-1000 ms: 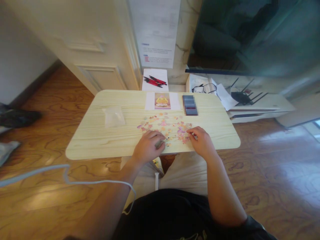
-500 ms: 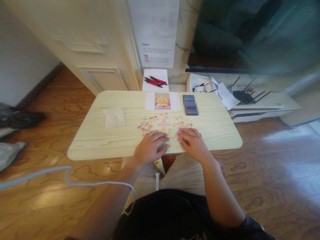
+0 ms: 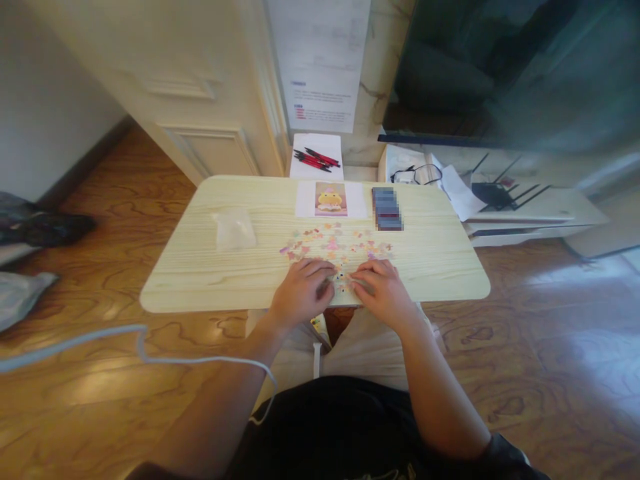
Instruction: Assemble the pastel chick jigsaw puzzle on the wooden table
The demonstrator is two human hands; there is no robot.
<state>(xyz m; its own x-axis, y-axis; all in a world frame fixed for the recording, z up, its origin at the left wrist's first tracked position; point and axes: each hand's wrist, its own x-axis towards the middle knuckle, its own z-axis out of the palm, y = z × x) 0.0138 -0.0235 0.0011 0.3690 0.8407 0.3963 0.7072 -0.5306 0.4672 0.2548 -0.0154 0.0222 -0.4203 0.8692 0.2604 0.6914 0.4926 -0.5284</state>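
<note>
Small multicoloured pieces [image 3: 333,245] are spread on the middle of a pale wood-grain table [image 3: 190,280], nr its front edge. The spread is flanked by two bare hands. The L hand [image 3: 303,290] is placed at its near left, fingers bent inward; whether a piece is pinched can't be told. The R hand [image 3: 383,287] is set opposite, fingers likewise curved toward the centre; its grip can't be told either, the fingertips being too small to make out. Btwn the hands, a few pieces w/ dark dots can be seen. Behind the spread, a white sheet [image 3: 305,200] w/ a printed yellow figure is laid flat nr the far edge; just R of it, a pixelated dark block [image 3: 387,208]. On the table's L side, a translucent bag [image 3: 236,230] is placed, well apart from the hands. Beyond the far edge, red-and-black pens [image 3: 317,160] are piled on white paper. A pale cable [image 3: 210,360] is draped across the L forearm.
</note>
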